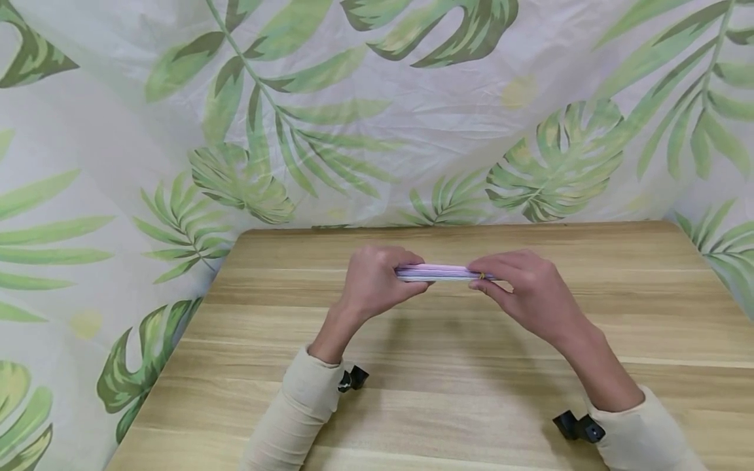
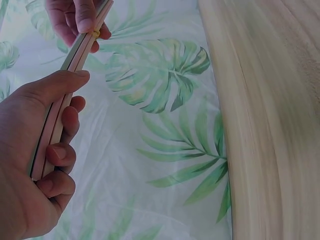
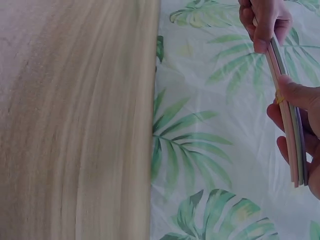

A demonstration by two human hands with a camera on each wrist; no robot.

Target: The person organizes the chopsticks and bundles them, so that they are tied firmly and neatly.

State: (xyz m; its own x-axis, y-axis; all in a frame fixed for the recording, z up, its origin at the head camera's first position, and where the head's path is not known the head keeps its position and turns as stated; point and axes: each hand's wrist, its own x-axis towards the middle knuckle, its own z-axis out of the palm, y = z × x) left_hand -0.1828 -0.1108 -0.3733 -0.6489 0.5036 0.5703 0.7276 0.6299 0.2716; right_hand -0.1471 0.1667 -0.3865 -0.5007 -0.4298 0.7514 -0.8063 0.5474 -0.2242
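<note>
Between both hands is a bundle of slim pastel sticks (image 1: 446, 272) in pink, lilac and pale green, held level above the table in the head view. My left hand (image 1: 374, 281) grips one end, its fingers curled round the sticks (image 2: 54, 131) in the left wrist view. Near the other end, my right hand (image 1: 533, 294) pinches the bundle between thumb and fingers. A thin yellow band (image 1: 482, 276) circles the sticks right by the right fingertips. In the right wrist view the stick ends (image 3: 296, 175) poke out past the right thumb.
A wood-grain table (image 1: 448, 392) lies beneath the hands. Behind it hangs a white cloth (image 1: 442, 131) printed with green leaves, which also covers the sides. Black devices (image 1: 353, 378) sit at both cream sleeves (image 1: 294, 412).
</note>
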